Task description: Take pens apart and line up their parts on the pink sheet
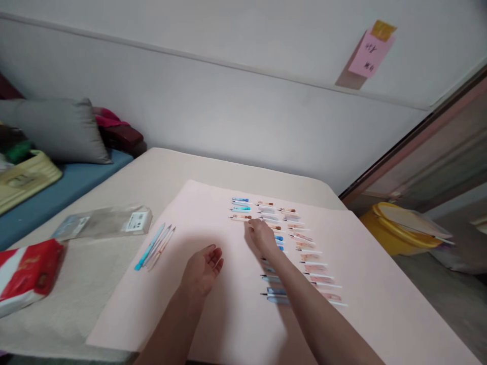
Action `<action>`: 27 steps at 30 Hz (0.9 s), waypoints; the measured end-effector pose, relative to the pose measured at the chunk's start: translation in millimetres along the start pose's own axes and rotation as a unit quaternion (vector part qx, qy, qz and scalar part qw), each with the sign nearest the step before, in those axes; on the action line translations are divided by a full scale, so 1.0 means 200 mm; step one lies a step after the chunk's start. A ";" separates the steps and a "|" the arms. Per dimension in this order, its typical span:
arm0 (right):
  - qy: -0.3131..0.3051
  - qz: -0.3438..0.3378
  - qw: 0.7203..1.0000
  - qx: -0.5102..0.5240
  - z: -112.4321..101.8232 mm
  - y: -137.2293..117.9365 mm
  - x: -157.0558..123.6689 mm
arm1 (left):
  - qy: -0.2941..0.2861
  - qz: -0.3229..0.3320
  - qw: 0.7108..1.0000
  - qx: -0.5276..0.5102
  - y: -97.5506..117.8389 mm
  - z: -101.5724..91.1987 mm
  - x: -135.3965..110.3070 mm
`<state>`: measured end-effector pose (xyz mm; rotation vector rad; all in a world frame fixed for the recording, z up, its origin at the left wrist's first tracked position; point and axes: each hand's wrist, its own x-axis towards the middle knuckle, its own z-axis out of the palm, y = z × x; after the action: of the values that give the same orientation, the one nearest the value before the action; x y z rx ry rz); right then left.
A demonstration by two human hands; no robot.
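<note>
Slim pens lie in columns on a pale pink sheet [236,314]. At the near end of the left short column is a pen with a brown cartoon-like top [240,217]. The curled fingers of my right hand [263,237] are closed at this pen's right end. Beyond it lie a turquoise pen [240,208] and a blue pen [240,200]. My right forearm hides part of the middle column. My left hand [205,266] hovers over the sheet, palm turned inward, fingers apart and holding nothing. To its left lies a small group of pens [155,247], one bright blue.
A clear plastic bag [110,223] and a red-and-white packet [30,271] lie at the left of the table. Behind them are a grey cushion [57,129] and a yellow basket [28,177]. The white wall [228,106] borders the far side; a yellow bin [395,233] stands right.
</note>
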<state>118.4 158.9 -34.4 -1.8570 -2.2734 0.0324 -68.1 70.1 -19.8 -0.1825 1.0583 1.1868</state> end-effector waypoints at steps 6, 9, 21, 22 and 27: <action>0.016 -0.054 0.997 -0.054 0.07 -0.03 0.07 | 0.016 0.001 1.000 -0.025 0.00 0.02 0.03; 0.017 -0.060 0.996 -0.067 0.08 -0.03 0.07 | 0.022 -0.008 0.999 -0.026 0.00 0.03 0.04; -0.034 -0.105 0.990 -0.087 0.07 -0.01 -0.01 | 0.041 -0.034 0.998 -0.016 -0.09 0.04 0.05; -0.033 -0.106 0.990 -0.084 0.07 -0.02 -0.02 | 0.042 -0.034 0.998 -0.016 -0.09 0.04 0.06; -0.038 -0.150 0.988 -0.028 0.01 -0.15 -0.16 | 0.017 -0.038 0.999 -0.005 -0.12 0.03 0.10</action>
<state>96.0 121.6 -36.7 -1.5429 -2.6055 -0.0072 -45.8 77.2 -40.0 -0.2494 1.0656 1.1245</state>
